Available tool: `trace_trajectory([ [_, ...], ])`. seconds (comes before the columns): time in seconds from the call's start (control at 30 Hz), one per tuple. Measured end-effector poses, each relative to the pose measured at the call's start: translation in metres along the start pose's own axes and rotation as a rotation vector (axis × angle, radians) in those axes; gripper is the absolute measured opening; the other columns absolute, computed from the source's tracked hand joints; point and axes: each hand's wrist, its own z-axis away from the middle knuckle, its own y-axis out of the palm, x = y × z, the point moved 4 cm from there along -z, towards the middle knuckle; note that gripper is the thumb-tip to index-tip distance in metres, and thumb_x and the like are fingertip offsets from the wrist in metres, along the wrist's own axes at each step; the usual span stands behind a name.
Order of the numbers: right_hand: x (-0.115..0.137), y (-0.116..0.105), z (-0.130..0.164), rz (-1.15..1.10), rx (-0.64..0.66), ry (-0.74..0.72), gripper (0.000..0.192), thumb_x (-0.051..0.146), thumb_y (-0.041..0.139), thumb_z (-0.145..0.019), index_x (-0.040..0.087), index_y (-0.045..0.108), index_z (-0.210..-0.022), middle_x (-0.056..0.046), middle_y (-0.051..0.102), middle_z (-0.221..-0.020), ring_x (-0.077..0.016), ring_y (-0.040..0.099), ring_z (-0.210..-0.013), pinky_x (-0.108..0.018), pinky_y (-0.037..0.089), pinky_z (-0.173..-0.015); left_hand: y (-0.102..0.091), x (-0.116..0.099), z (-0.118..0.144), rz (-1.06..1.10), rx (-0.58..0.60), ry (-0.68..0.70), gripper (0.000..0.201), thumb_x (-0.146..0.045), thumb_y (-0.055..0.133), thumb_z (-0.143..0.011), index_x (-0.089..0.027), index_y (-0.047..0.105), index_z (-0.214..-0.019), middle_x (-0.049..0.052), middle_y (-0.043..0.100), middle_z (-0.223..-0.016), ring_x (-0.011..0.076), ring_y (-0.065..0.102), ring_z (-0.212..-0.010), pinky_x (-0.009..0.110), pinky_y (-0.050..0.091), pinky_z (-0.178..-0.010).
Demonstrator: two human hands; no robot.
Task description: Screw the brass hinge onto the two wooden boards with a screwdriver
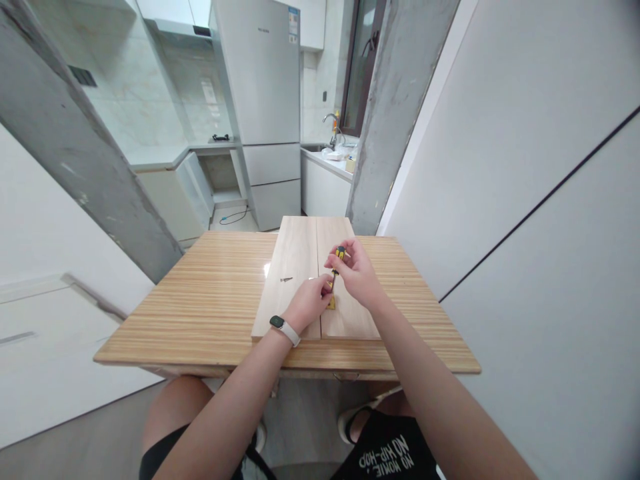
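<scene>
Gripping a yellow-and-black screwdriver [337, 267] at frame centre, the right hand [356, 272] is closing round its handle while the left hand [311, 301] is pinching its tip over pale boards [295, 267] on the surface [210, 300].

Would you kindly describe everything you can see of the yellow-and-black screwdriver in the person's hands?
The screwdriver is small, with a yellow and black handle, apparently plastic; its shaft is mostly hidden. It stands nearly upright, tilted slightly, over the right-hand one of two pale wooden boards lying side by side on the striped wooden table. The right hand grips the handle top; the left hand pinches near its lower end, where a small yellow piece sits on the board.
</scene>
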Motion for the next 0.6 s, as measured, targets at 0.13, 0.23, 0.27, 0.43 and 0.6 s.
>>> trace_trajectory([
  [0.13,0.0,0.006,-0.002,0.009,0.03,0.0,0.037,0.058,0.06,-0.096,0.027,0.056,-0.116,-0.003,0.068,-0.102,-0.0156,0.061,-0.079,-0.032,0.054,-0.077,0.001,0.001,0.0,0.008,-0.004,-0.014,0.027,-0.005,0.061,-0.083,-0.022,0.065,-0.105,0.0,0.074,-0.086,0.0168,0.07,-0.08,0.026,0.052,-0.074],
  [0.23,-0.005,0.006,-0.003,-0.06,0.002,0.03,0.045,0.064,0.042,-0.102,0.027,0.06,-0.121,-0.005,0.07,-0.099,-0.0179,0.061,-0.08,-0.034,0.054,-0.079,0.001,0.002,0.001,0.007,-0.009,-0.028,0.029,-0.005,0.062,-0.083,-0.022,0.065,-0.106,0.001,0.074,-0.087,0.0168,0.07,-0.081,0.026,0.053,-0.075],
  [0.27,-0.006,0.005,-0.004,-0.088,-0.011,0.033,0.046,0.064,0.041,-0.102,0.027,0.061,-0.12,-0.005,0.07,-0.099,-0.0184,0.062,-0.081,-0.035,0.054,-0.079,0.001,0.002,0.001,0.007,-0.009,-0.03,0.03,-0.005,0.062,-0.083,-0.022,0.065,-0.107,0.001,0.075,-0.088,0.0167,0.07,-0.082,0.026,0.053,-0.075],
  [0.43,-0.01,0.0,-0.007,-0.126,-0.035,0.036,0.038,0.061,0.052,-0.1,0.025,0.061,-0.104,-0.005,0.071,-0.094,-0.0185,0.063,-0.081,-0.035,0.054,-0.081,0.001,0.002,0.002,0.022,-0.014,-0.034,0.033,-0.007,0.063,-0.084,-0.023,0.065,-0.113,0.001,0.075,-0.089,0.0168,0.07,-0.084,0.027,0.053,-0.077],
  [0.6,-0.01,-0.002,-0.007,-0.095,-0.031,0.042,0.035,0.058,0.062,-0.096,0.024,0.061,-0.102,-0.005,0.07,-0.101,-0.0185,0.067,-0.09,-0.036,0.055,-0.089,0.001,0.001,0.003,0.012,-0.042,-0.036,0.031,-0.006,0.063,-0.083,-0.022,0.066,-0.11,0.001,0.074,-0.089,0.017,0.07,-0.083,0.026,0.053,-0.075],
])
